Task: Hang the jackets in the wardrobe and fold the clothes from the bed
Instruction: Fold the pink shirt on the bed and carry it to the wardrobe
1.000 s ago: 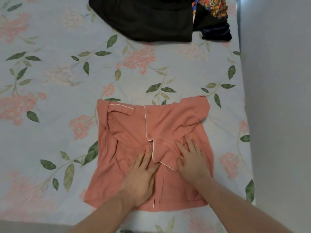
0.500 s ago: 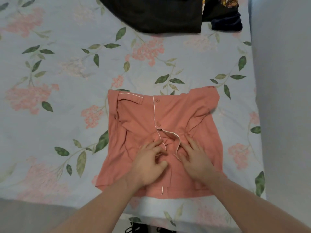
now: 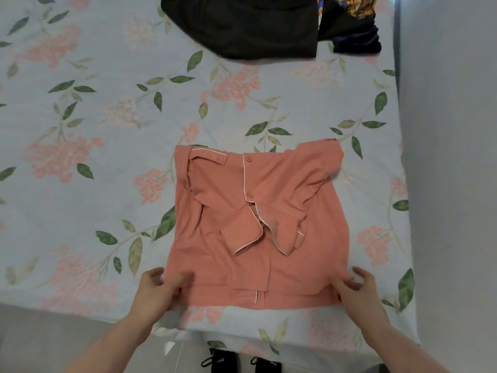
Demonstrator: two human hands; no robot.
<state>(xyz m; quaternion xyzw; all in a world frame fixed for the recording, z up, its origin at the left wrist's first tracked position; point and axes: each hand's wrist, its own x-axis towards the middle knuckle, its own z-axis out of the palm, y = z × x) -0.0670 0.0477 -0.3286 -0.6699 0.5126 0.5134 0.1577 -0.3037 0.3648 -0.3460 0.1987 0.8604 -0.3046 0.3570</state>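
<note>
A salmon-pink shirt [image 3: 282, 184] with white piping and buttons lies partly folded on the floral bed sheet [image 3: 107, 157], sleeves tucked in over its middle. My left hand [image 3: 158, 290] pinches the shirt's near left corner, thumb on top of the cloth. My right hand [image 3: 356, 290] grips the near right corner, fingers curled round the hem. Both corners sit close to the bed's near edge.
A black garment [image 3: 242, 25] lies at the far side of the bed, with a dark navy piece [image 3: 355, 41] and a colourful patterned cloth [image 3: 352, 5] beside it. A grey wall [image 3: 451, 157] runs along the right. Black shoes [image 3: 223, 363] stand on the floor below.
Both hands left the middle of the shirt, where they were smoothing the tucked sleeves, and moved outward and nearer to take hold of the two near corners.
</note>
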